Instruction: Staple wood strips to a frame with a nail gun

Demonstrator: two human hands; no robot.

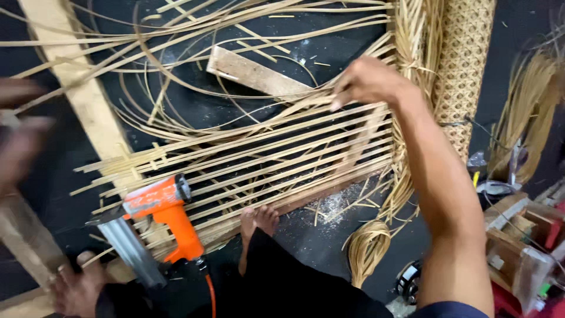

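Note:
My right hand (pixel 368 79) reaches forward over a wooden frame (pixel 88 106) strung with rows of flat rattan strips (pixel 265 159). Its fingers curl down and pinch one strip at the top edge of the rows. My left hand (pixel 17 138) is a blur at the left edge, raised near the camera, and its grip is unclear. An orange and grey nail gun (pixel 165 215) stands on the frame's near corner, apart from both hands. One bare foot (pixel 259 221) rests against the frame's near rail. Another foot (pixel 76 288) lies at the bottom left.
Loose rattan strips curve over the black floor at the back around a short wooden board (pixel 253 73). A roll of woven cane (pixel 465 65) stands at the right. A coil of rattan (pixel 368 247) lies near my knee. Wooden blocks and tools (pixel 518 235) crowd the right edge.

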